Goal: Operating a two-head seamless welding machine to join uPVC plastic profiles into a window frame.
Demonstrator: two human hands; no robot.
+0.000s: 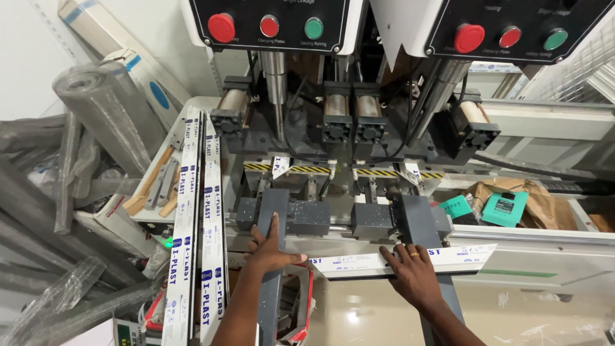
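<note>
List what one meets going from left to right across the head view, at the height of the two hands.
Clear plastic wrapping → two long white plastic profiles → left hand → right hand → grey metal machine bed.

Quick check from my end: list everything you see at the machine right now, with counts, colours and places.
white profile piece: one, white, lying across the machine front
grey profile: one, dark grey, left clamp
grey profile on right: one, dark grey, right clamp
long white profiles: several, white, leaning at left
push buttons: six, four red and two green, top panels
teal boxes: two, right tray
left hand: flat on grey profile
right hand: flat on white profile piece
</note>
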